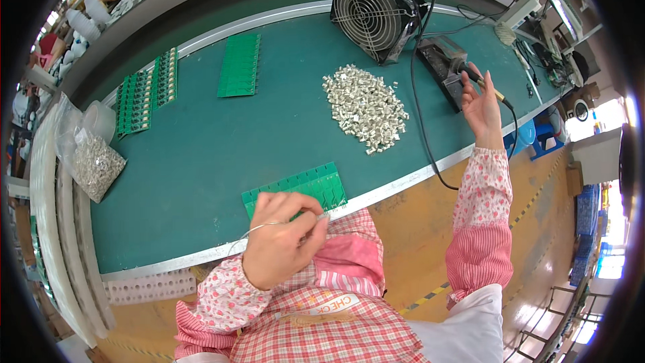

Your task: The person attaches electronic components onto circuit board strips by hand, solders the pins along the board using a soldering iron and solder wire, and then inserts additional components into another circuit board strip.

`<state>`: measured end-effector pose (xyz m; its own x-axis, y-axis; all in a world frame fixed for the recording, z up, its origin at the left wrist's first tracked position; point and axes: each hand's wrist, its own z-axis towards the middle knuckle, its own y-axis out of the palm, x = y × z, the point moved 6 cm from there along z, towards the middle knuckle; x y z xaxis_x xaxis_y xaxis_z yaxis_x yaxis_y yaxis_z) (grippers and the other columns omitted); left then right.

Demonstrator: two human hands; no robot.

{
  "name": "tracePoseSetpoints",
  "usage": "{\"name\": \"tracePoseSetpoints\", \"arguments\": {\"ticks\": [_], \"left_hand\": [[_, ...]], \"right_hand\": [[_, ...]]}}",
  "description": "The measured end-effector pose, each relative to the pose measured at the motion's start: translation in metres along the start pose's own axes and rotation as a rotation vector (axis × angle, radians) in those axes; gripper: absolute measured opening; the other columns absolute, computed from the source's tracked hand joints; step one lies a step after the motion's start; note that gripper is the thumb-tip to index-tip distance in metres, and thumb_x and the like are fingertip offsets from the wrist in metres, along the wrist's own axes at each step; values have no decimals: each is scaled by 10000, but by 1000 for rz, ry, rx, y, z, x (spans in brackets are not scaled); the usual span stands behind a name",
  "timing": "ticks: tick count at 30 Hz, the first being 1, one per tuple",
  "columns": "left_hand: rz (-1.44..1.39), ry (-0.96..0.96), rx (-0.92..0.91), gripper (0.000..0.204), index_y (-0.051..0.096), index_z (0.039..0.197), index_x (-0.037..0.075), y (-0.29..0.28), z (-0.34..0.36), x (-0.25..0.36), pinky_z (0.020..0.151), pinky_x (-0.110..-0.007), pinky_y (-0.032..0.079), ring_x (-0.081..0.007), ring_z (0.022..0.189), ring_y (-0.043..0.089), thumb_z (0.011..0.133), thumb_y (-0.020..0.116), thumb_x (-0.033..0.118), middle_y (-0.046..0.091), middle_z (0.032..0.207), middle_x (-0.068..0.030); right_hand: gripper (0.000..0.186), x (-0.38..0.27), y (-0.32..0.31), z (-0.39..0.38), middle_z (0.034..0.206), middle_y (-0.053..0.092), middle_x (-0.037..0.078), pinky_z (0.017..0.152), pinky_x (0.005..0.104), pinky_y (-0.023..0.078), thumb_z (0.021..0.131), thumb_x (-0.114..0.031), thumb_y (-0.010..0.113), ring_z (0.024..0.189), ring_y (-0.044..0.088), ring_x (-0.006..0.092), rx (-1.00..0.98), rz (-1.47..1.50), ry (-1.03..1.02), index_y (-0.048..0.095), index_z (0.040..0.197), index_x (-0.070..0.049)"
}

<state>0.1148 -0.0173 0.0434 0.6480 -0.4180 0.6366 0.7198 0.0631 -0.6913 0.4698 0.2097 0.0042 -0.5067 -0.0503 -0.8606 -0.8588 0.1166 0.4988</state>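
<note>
At the near edge of the bench (181, 161), a green circuit board (302, 183) lies partly beneath the left hand (283, 234), whose fingers are closed on a thin wire (259, 227). Toward two o'clock from it, the right hand (482, 107) is half open about a soldering iron (500, 96); whether it grips, I can't tell. Two panels (134, 102) at ten, lined with pale parts, look finished; another panel (238, 64) at eleven seems bare, and a silvery heap (366, 107) remains at one.

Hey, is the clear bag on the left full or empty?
Partly full: the clear bag holds small pale parts heaped in its lower end, with slack plastic above. Can't tell whether it's sealed.
</note>
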Motion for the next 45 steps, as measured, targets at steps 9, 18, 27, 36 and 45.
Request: {"name": "tracePoseSetpoints", "arguments": {"ticks": [9, 18, 27, 36, 45], "left_hand": [[-42, -53, 14, 108, 601, 641, 26, 15, -5, -8, 699, -349, 390, -217, 772, 557, 709, 678, 63, 638, 932, -38], [-5, -97, -19, 120, 597, 622, 20, 15, 1, -5, 713, -346, 384, -202, 761, 558, 692, 680, 72, 637, 922, -37], [4, -112, -21, 81, 630, 644, 41, 17, 3, -4, 714, -351, 389, -194, 741, 566, 692, 678, 85, 610, 891, -31], [28, -121, -13, 94, 621, 627, 47, 19, 4, -4, 707, -346, 380, -181, 743, 563, 680, 685, 90, 601, 880, -20], [37, -124, -2, 92, 622, 624, 47, 21, 5, -4, 708, -351, 379, -183, 737, 554, 674, 686, 90, 586, 873, -20]], "right_hand": [[396, -8, 30, -124, 668, 477, 13, 488, 209, 339, 979, -406, 368, 539, 434, 78, 206, -352, -458, 536, 991, -47], [161, 64, 70, -195, 771, 606, 84, 473, 211, 413, 851, -79, 607, 522, 516, 78, -39, -440, -78, 490, 919, 8], [171, 87, 85, -193, 716, 590, 104, 458, 211, 437, 872, -91, 593, 497, 531, 93, -242, -334, -50, 441, 871, -12], [159, 90, 85, -189, 742, 592, 117, 481, 213, 447, 857, -44, 598, 546, 537, 88, -342, -338, -26, 450, 884, 4], [151, 85, 88, -192, 698, 591, 92, 522, 222, 432, 847, -35, 597, 562, 526, 80, -373, -413, -41, 454, 882, 1]]}}
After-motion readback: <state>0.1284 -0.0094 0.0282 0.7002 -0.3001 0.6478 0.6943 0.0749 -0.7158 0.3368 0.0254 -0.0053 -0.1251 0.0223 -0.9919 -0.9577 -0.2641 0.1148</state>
